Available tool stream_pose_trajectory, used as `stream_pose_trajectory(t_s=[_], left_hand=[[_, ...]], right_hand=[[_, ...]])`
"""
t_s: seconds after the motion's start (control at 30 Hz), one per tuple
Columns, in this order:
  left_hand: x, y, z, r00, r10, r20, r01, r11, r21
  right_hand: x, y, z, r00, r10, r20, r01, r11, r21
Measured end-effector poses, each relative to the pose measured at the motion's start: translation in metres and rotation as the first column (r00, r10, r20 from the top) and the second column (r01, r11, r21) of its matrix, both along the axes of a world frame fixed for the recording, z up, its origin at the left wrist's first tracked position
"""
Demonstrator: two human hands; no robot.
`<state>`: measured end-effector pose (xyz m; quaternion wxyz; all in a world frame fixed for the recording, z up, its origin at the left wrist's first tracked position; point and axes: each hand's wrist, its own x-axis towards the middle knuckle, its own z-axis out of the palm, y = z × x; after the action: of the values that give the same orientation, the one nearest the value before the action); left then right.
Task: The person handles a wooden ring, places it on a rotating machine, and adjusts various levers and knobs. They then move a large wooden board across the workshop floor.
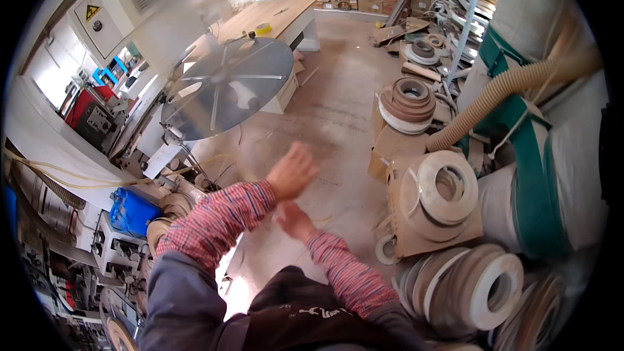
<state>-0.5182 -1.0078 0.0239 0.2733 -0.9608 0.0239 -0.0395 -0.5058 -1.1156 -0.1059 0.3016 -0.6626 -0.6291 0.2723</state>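
Note:
My left hand (292,173) is out in front of me over the floor, its fingers together and smeared by motion. Just below it is my right hand (296,222), close to the left wrist, with its fingers blurred and partly hidden. Nothing I can make out shows in either hand. Both arms wear red and blue checked sleeves. Beyond my left hand stands a large round grey disc (250,101) with metal spokes, beside the machine. A thin pale strip (224,158) hangs below the disc, left of my hands; whether it touches them I cannot tell.
On the right, rolls of edge banding (448,185) sit on cardboard, with more rolls (497,289) nearer me. A ribbed hose (494,101) runs to a green frame (543,175). At left are a blue container (132,211) and machinery. A wooden-topped table (286,13) stands ahead.

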Motion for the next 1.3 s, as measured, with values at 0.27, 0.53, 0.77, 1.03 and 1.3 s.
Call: stream_pose_trajectory(t_s=[0.27, 0.53, 0.77, 1.03, 1.3], left_hand=[[-0.230, 0.120, -0.228, 0.088, 0.200, -0.976, -0.995, 0.072, -0.075], [-0.308, 0.024, -0.368, 0.818, -0.442, -0.368, -0.295, 0.226, -0.928], [-0.143, 0.101, -0.338, 0.329, 0.565, -0.757, -0.747, -0.335, -0.574], [0.081, 0.229, -0.316, 0.448, 0.631, -0.633, -0.313, -0.552, -0.773], [0.245, 0.357, -0.354, 0.389, 0.558, -0.733, -0.327, -0.660, -0.676]], right_hand=[[0.131, -0.075, -0.136, 0.909, -0.245, -0.337, 0.066, 0.883, -0.464], [0.293, 0.037, -0.196, 0.901, -0.340, -0.270, 0.195, 0.872, -0.448], [0.399, 0.169, -0.211, 0.897, -0.381, -0.226, 0.226, 0.832, -0.507], [0.541, 0.271, -0.210, 0.880, -0.468, 0.074, 0.456, 0.794, -0.401], [0.742, 0.430, -0.248, 0.892, -0.447, -0.070, 0.398, 0.848, -0.351]])
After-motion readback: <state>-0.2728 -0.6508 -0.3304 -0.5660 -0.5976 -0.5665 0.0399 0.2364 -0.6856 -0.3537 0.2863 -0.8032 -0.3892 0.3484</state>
